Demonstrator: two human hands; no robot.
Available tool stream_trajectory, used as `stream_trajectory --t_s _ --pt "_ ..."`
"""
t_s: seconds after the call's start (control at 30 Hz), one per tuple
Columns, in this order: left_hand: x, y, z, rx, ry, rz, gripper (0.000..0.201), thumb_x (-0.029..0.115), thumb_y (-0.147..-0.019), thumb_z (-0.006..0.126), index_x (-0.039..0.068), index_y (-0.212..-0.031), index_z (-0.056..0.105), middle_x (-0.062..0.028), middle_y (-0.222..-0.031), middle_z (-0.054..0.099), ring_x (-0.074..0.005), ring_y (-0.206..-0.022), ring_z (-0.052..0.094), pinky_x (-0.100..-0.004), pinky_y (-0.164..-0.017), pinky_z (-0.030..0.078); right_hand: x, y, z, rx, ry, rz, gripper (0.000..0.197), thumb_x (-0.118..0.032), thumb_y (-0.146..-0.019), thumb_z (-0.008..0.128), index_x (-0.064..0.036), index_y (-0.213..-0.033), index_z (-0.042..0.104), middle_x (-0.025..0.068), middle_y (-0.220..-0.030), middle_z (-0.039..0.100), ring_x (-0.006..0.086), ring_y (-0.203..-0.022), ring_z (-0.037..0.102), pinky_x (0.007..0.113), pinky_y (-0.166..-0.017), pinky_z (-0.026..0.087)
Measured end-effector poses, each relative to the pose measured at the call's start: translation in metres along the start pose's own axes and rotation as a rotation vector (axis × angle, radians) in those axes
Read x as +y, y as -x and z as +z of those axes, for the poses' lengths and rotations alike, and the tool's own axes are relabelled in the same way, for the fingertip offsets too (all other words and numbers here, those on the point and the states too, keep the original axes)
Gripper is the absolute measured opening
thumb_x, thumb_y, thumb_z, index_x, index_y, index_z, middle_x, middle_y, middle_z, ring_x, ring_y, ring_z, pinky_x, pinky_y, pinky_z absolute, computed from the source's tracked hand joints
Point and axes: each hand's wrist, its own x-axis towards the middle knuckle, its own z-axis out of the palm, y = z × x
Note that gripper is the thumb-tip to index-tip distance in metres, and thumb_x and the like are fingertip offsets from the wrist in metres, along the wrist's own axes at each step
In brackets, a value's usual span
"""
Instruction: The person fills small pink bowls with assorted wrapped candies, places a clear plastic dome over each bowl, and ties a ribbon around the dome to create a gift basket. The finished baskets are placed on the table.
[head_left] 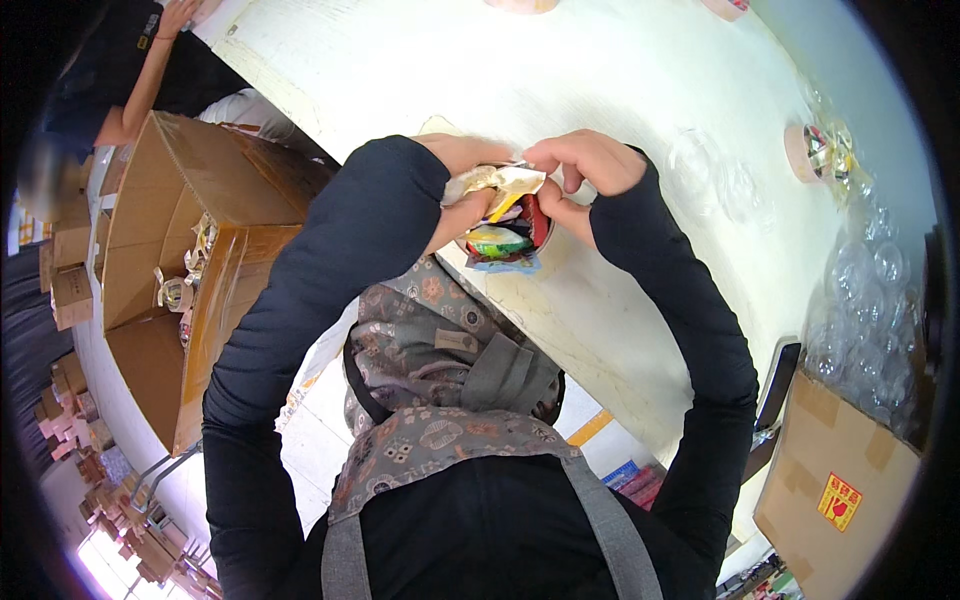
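At the near edge of the white table (630, 290), a small round tub (549, 243) is filled with wrapped snack packets. Among these are a red packet (538, 222), a green-and-white packet (497, 241) and a light-blue packet (508, 266). My left hand (458, 165) is closed about the tub's left side, its thumb toward me. Bent fingers of my right hand (588, 168) pinch a cream-and-yellow packet (519, 181) at the top, with the thumb by the tub's right rim. Fingers and packets hide much of the tub.
Clear plastic domes (705, 170) lie on the table at right, near another filled tub (796, 153). More domes (862, 300) are heaped beside a cardboard box (835, 470). On the left stands an open carton (150, 250) holding packed tubs; a person's arm (150, 90) reaches beyond it.
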Motion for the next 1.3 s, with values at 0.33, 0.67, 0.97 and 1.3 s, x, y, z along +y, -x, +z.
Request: stream_trajectory --t_s 0.33,0.67,0.97,1.3 --pt "-0.019 -0.011 0.003 -0.137 0.051 -0.099 0.030 0.020 -0.083 0.059 0.002 -0.106 0.062 -0.0129 -0.083 0.066 -0.0169 -0.068 0.062 -0.0280 -0.064 0.051 0.010 -0.004 0.007 -0.018 0.126 -0.067 0.019 -0.005 -0.080 0.061 -0.0064 -0.099 0.062 0.0107 -0.091 0.058 0.0222 -0.073 0.060 0.029 -0.063 0.053" --pt "-0.024 0.004 -0.002 -0.226 0.775 -0.464 0.037 0.030 -0.083 0.065 -0.003 -0.102 0.060 -0.0062 -0.084 0.063 -0.0094 -0.073 0.057 -0.0209 -0.064 0.045 -0.008 -0.006 0.019 -0.042 -0.041 0.144 0.011 -0.009 -0.083 0.059 -0.0072 -0.094 0.059 0.0095 -0.091 0.058 0.0222 -0.071 0.061 0.030 -0.061 0.052" --pt "-0.020 0.012 -0.018 -0.122 0.608 -0.490 0.038 0.031 -0.084 0.064 -0.005 -0.097 0.060 -0.0049 -0.073 0.060 -0.0072 -0.064 0.053 -0.0195 -0.056 0.042 -0.037 -0.013 -0.003 -0.004 0.009 -0.037 0.038 -0.017 -0.074 0.067 -0.0078 -0.109 0.058 0.0119 -0.106 0.056 0.0263 -0.096 0.056 0.035 -0.082 0.046" --pt "-0.027 0.025 -0.007 -0.035 0.385 -0.476 0.029 0.023 -0.080 0.063 -0.005 -0.087 0.062 -0.0068 -0.073 0.063 -0.0068 -0.064 0.057 -0.0160 -0.056 0.042 -0.030 -0.003 0.022 -0.015 0.039 -0.177 0.041 -0.033 -0.059 0.081 -0.0084 -0.082 0.056 0.0080 -0.087 0.056 0.0284 -0.088 0.058 0.039 -0.070 0.048"
